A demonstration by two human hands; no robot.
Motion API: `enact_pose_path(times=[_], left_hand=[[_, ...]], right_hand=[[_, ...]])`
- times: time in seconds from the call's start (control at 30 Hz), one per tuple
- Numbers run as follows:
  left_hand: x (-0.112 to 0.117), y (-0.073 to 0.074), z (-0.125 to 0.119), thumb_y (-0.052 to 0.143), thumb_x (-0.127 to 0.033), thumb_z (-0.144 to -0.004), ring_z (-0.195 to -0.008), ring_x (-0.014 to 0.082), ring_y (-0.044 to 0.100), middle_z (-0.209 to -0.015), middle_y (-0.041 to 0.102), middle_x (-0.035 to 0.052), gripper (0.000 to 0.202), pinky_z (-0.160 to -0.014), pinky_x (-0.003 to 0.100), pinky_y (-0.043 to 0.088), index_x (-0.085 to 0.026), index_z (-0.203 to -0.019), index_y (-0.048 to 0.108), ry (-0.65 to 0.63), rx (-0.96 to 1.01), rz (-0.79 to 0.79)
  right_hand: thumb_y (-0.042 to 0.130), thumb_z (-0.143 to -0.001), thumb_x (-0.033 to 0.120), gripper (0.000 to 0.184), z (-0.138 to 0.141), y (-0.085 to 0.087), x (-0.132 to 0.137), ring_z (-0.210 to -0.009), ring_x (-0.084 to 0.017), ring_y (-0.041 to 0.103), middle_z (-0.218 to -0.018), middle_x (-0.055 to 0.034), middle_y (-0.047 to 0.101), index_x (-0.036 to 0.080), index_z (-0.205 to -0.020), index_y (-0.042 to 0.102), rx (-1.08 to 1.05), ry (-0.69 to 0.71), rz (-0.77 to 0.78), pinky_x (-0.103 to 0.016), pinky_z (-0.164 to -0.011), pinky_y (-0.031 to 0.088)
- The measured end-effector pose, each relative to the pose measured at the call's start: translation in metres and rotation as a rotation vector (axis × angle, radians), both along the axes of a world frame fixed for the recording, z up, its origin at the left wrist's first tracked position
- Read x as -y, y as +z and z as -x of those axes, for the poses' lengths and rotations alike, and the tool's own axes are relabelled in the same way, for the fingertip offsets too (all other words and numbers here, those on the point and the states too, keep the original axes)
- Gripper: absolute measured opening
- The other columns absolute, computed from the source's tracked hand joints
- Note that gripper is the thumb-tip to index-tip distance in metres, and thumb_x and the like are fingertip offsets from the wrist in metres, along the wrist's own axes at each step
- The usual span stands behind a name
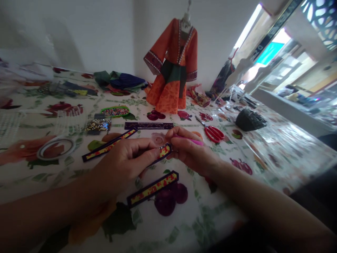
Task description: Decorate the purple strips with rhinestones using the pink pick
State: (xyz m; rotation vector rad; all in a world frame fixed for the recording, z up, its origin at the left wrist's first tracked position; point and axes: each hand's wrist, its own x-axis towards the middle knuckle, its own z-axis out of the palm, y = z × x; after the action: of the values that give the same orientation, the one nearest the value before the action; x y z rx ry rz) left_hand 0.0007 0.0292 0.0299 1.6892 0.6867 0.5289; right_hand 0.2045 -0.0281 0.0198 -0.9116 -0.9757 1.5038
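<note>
My left hand (131, 158) pinches a fabric strip (165, 151) with a yellow and red pattern and a dark border, its pointed end showing past my thumb. My right hand (193, 151) is closed around a slim pink tool (193, 141), its tip close to the strip's end. The tool's exact kind is unclear. A matching strip (152, 189) lies below my hands, and another (105, 147) lies partly behind my left hand. Beyond them is a dark purple strip (149, 125) with rows of pale dots.
A green tray of colourful beads (116, 111), shiny gold pieces (98, 125) and a white ring-shaped roll (55, 149) lie left. Red-handled scissors (214, 134) and a black lump (250, 120) lie right. A small orange dress (173, 70) stands at the back. What looks like another person's hand (23, 153) is far left.
</note>
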Motion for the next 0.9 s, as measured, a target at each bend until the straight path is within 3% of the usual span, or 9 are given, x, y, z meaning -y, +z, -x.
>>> enact_pose_path(times=[0.17,0.3,0.47,0.6,0.77,0.9], left_hand=[[-0.001,0.006,-0.002,0.062,-0.039,-0.094,-0.048,0.0099,0.047,-0.054,0.054,-0.0063,0.022,-0.044,0.018,0.033,-0.024,-0.082,0.074,-0.021,-0.052,-0.052],[-0.005,0.016,0.002,0.062,-0.045,-0.093,-0.052,0.0122,0.052,-0.057,0.061,-0.0033,0.03,-0.049,0.021,0.038,-0.023,-0.074,0.072,0.04,-0.164,-0.179],[-0.011,0.021,0.004,0.064,-0.045,-0.09,-0.048,0.0124,0.047,-0.055,0.06,-0.0032,0.026,-0.045,0.022,0.032,-0.024,-0.081,0.076,0.087,-0.165,-0.149],[-0.014,0.018,0.004,0.063,-0.047,-0.091,-0.045,0.0108,0.042,-0.051,0.055,-0.0035,0.031,-0.043,0.022,0.028,-0.023,-0.075,0.074,0.112,-0.164,-0.2],[-0.019,0.016,0.004,0.064,-0.045,-0.092,-0.047,0.0083,0.041,-0.054,0.058,-0.0045,0.029,-0.044,0.019,0.029,-0.023,-0.077,0.075,0.142,-0.153,-0.23],[-0.022,0.018,0.004,0.068,-0.039,-0.091,-0.04,0.006,0.034,-0.049,0.058,-0.0057,0.024,-0.037,0.019,0.02,-0.024,-0.076,0.077,0.134,-0.126,-0.183]], right_hand=[[0.085,-0.084,0.023,0.021,0.0,-0.001,0.001,-0.075,-0.01,0.059,-0.089,0.0029,0.064,0.022,-0.093,0.066,0.151,-0.039,-0.106,-0.023,-0.071,0.055],[0.084,-0.084,0.023,0.019,-0.004,0.0,-0.001,-0.076,-0.011,0.059,-0.089,0.0026,0.063,0.022,-0.092,0.066,0.166,-0.129,-0.106,-0.023,-0.07,0.053],[0.085,-0.081,0.024,0.022,-0.009,0.004,-0.005,-0.078,-0.011,0.06,-0.088,0.0029,0.061,0.023,-0.093,0.066,0.135,-0.188,-0.07,-0.024,-0.073,0.055],[0.082,-0.083,0.023,0.018,-0.011,0.004,-0.005,-0.076,-0.011,0.06,-0.084,0.0033,0.06,0.023,-0.093,0.067,0.137,-0.226,-0.092,-0.024,-0.072,0.055],[0.079,-0.086,0.02,0.015,-0.016,0.003,-0.006,-0.079,-0.01,0.062,-0.088,0.0034,0.061,0.023,-0.093,0.067,0.125,-0.266,-0.1,-0.02,-0.074,0.056],[0.081,-0.085,0.02,0.016,-0.017,0.004,-0.006,-0.079,-0.01,0.062,-0.089,0.0034,0.061,0.024,-0.093,0.068,0.127,-0.278,-0.09,-0.02,-0.074,0.057]])
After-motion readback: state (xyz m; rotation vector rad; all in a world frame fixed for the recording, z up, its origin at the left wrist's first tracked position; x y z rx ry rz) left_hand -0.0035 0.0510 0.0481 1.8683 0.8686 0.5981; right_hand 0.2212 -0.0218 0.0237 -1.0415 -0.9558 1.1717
